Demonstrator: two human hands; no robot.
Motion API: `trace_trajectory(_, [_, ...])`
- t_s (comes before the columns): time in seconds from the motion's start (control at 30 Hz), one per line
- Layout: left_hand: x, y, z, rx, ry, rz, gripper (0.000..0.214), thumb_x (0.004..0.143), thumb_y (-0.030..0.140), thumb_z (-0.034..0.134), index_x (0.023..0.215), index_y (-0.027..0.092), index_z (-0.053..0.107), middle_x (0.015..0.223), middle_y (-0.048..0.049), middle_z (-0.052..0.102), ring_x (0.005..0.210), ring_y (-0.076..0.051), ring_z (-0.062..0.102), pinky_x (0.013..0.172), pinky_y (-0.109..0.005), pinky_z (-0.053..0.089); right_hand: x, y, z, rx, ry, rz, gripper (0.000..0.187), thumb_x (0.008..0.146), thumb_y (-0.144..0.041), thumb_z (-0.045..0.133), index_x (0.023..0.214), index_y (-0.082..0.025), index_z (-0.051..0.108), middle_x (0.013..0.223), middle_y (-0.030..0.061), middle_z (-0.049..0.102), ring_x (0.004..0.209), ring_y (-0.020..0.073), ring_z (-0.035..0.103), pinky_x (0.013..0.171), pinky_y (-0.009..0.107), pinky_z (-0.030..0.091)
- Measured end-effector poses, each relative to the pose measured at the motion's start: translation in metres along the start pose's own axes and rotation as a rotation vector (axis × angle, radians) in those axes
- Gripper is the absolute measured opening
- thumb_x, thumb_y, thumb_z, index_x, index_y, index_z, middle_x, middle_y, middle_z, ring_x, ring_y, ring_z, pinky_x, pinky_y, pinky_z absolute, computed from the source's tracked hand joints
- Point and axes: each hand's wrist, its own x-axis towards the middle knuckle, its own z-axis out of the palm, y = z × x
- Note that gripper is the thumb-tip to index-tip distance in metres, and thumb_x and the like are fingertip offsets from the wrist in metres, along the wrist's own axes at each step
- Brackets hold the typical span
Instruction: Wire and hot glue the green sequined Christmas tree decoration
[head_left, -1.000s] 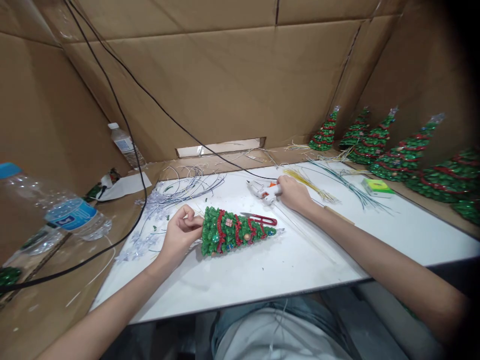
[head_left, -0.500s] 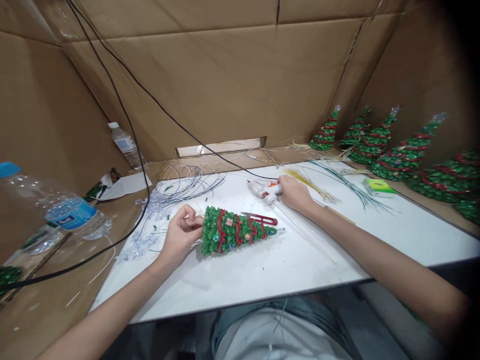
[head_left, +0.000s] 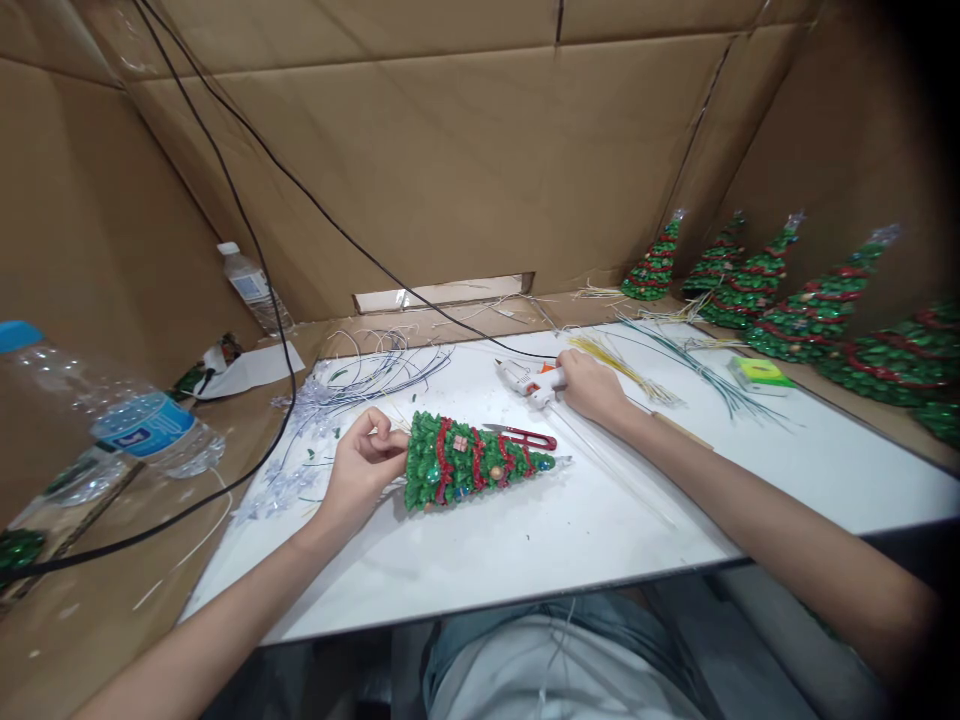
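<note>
Steadying the small green cone-shaped Christmas tree with red garland point(head_left: 469, 464), lying on its side on the white tabletop point(head_left: 525, 540); my left hand point(head_left: 364, 470) is curling at its wide base, fingers pinched together against it. Red-handled thread snips point(head_left: 525, 436) are lying just behind the tree. Farther out, my right hand point(head_left: 592, 385) is gripping the white hot glue gun point(head_left: 525, 380), fingers closed around its handle. Finished green trees point(head_left: 757, 285) are lining the cardboard wall point(head_left: 450, 150).

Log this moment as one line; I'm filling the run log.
left hand: at base of lying tree | right hand: on glue gun | red snips: beside tree
</note>
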Motion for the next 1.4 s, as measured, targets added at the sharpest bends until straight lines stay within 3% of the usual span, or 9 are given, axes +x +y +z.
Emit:
trace_trajectory(0.37, [-0.0006,0.0022,0.0011,0.012,-0.006,-0.007,0.05,0.065,0.012,0.082,0.078,0.023,0.035,0.055,0.0091,0.064,0.05,-0.009,0.054,0.054,-0.019,0.045,0.0004,0.0011,0.0008,0.001,0.002,0.0,0.029,0.094,-0.037,0.057,0.113,-0.016,0.06,0.113,0.0069,0.062,0.102,0.0205,0.059,0.086,0.04,0.051])
trace_trajectory(1.4, [-0.0007,0.0074,0.0031,0.034,-0.003,-0.03,0.052,0.063,0.011,0.082,0.077,0.023,0.034,0.056,0.0091,0.067,0.045,-0.008,0.055,0.049,-0.017,0.044,0.0008,0.0013,-0.0003,0.019,-0.013,0.007,0.028,0.094,-0.037,0.057,0.112,-0.016,0.06,0.112,0.0072,0.062,0.103,0.0206,0.059,0.087,0.04,0.05])
